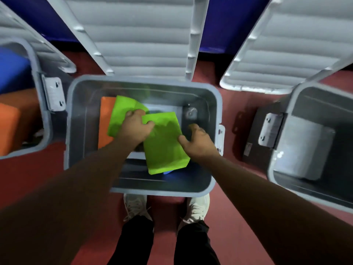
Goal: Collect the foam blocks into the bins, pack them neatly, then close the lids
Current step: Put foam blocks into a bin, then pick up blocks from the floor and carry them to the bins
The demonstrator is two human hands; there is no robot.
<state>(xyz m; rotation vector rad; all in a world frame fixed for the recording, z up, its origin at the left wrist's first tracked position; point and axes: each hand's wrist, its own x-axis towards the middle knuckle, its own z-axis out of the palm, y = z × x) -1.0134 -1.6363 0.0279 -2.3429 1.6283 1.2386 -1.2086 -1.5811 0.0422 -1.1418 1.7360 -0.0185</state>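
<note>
Here we are leaning over the middle bin point(145, 82), its lid point(137, 35) standing open on the far side. Our left hand point(135, 127) is resting curled fingers on the far green block point(120, 115), thumb on the near green block point(164, 146); our right hand point(198, 140) is touching that block's right edge with its thumb, fingers loosely curled. Whether either is gripping, we cannot tell. Both greens are lying tilted over an orange block point(105, 119) and a blue block point(168, 172), so we are probably squaring them flat. The left bin point(36, 66) is holding more blocks point(9, 127); the right bin point(324, 100) is standing open, all on a red floor point(235, 100) before a blue wall point(219, 22).
</note>
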